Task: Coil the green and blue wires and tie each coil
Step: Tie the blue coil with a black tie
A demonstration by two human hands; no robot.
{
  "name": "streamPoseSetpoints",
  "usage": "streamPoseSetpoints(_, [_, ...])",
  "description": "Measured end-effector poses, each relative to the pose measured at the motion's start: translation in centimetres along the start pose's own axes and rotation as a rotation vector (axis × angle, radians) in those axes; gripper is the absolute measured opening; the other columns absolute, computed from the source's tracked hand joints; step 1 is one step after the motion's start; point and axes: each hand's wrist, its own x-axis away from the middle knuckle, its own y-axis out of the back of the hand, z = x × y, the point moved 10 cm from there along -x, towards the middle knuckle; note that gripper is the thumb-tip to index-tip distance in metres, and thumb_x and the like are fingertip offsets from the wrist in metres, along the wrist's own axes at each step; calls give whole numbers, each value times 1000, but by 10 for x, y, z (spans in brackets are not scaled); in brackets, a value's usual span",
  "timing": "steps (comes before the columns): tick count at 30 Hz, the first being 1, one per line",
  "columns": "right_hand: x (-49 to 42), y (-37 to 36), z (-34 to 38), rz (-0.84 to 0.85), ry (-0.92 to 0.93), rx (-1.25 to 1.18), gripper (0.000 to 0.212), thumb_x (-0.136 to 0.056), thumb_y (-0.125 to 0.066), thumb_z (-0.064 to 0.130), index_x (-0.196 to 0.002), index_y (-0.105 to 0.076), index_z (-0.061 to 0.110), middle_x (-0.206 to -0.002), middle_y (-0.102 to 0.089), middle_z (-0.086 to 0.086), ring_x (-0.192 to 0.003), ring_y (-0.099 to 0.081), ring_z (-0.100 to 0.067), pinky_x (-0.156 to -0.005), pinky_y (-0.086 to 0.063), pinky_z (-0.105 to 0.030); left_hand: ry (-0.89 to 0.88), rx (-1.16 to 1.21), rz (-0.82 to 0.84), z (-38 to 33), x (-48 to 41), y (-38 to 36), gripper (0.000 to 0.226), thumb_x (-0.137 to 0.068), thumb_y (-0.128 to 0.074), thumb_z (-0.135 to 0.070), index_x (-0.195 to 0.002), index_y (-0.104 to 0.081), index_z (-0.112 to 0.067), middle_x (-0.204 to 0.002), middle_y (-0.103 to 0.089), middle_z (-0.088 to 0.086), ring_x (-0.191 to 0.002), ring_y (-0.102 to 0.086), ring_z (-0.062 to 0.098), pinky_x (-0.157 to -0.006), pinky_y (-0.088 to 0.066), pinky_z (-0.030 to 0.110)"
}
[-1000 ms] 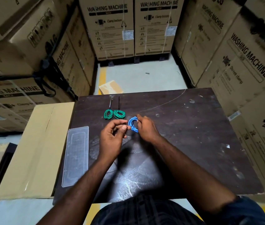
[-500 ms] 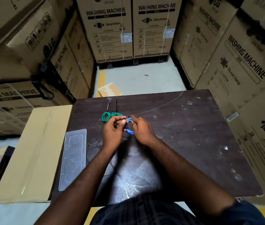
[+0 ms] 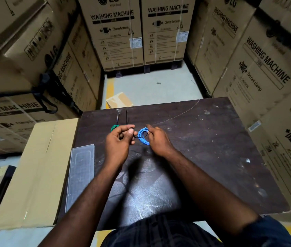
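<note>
**Blue coil held between both hands**

I see the right hand [image 3: 159, 141] gripping the blue wire coil [image 3: 143, 137] over the table [image 3: 212, 148], toward its far edge. The left hand [image 3: 118, 142] pinches a black tie [image 3: 136, 136] at the coil's left side. The green coil [image 3: 113, 127] lies just behind, partly hidden.

light: dim, overhead | glare: table [image 3: 212, 148] near edge (soft sheen) | shadows: dark corners | edges: bowed, slightly soft
</note>
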Motion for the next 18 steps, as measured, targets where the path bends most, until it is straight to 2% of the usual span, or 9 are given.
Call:
streamPoseSetpoints(7, [1, 2, -3, -6, -6, 14, 44, -92, -44, 7, -136, -49, 4, -117, -59, -26, -108, -56, -35, -92, -39, -29, 48, -33, -7, 9, -2, 1, 16, -93, -55, -3, -104, -66, -2, -80, -70, 7, -65, -61, 5, -59, -50, 16])
streamPoseSetpoints(12, [2, 0, 0, -4, 0, 12, 44, -92, -44, 9, -136, -50, 6, -114, -60, -25, -106, -57, -35, -90, -40, -29, 82, -74, 8, 14, -4, -3, 17, -93, -55, -2, -106, -65, 2, -79, -69, 7, -52, -56, -1, -55, -48, 13])
streamPoseSetpoints(18, [2, 4, -5, -8, -10, 23, 44, -93, -43, 8, -136, -49, 5, -117, -59, -26, -109, -55, -35, -94, -39, -30, 71, -93, 6, 7, -5, 3, 16, -92, -58, -4, -103, -68, -1, -79, -71, 8, -51, -54, 1, -55, -49, 15])
